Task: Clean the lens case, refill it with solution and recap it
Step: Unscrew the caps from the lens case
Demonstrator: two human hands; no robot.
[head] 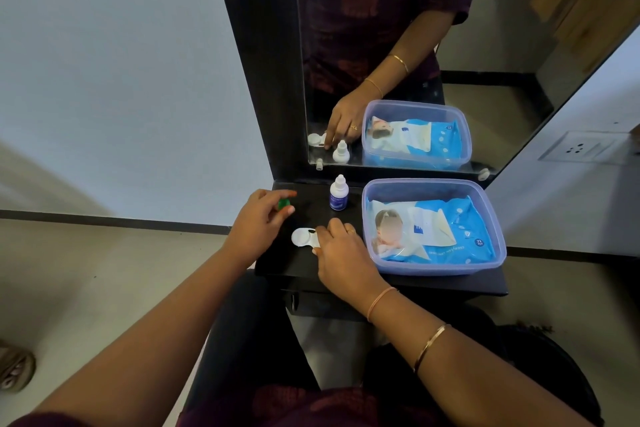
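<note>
A white lens case (302, 237) lies on the black shelf (277, 263), its left well showing as a white round. My right hand (341, 255) rests on the case's right half and hides that side. My left hand (258, 220) is raised just left of the case and pinches a small green cap (284, 203) between thumb and fingers. A small white solution bottle (338, 193) with a blue label stands upright behind the case, its cap on.
A clear plastic tub (491, 218) holding a blue pack of wipes (433, 230) fills the shelf's right side. A mirror (398, 55) stands behind the shelf and reflects the hand, bottle and tub. A wall socket (585, 149) is at the right. The floor lies to the left.
</note>
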